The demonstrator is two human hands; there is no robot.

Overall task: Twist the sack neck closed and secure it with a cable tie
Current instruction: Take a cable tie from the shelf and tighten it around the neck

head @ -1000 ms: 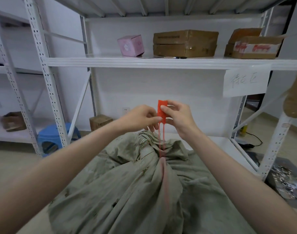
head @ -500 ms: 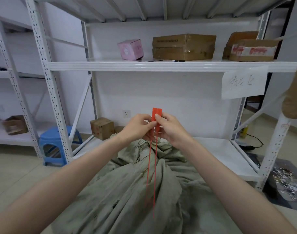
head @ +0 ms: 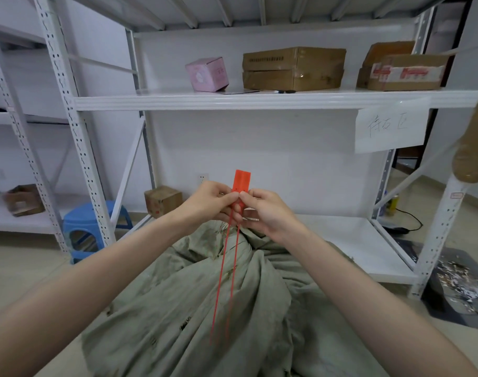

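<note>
Red cable ties (head: 241, 186) held above the sack (head: 205, 308), none yet around its neck.

Two ties seem stuck together by their flat tags; the left hand (head: 208, 205) and right hand (head: 265, 210) each pinch the tags between thumb and fingertips, tails hanging loose over the grey-green cloth; the step looks like separating one tie; next it must loop round the bunched neck (head: 232, 240) just below the hands and thread through its head; the sack lies on a pale floor (head: 20, 268) before a white metal rack (head: 259, 99) carrying cardboard boxes (head: 293, 68); a blue stool (head: 93, 221) stands left.
</note>
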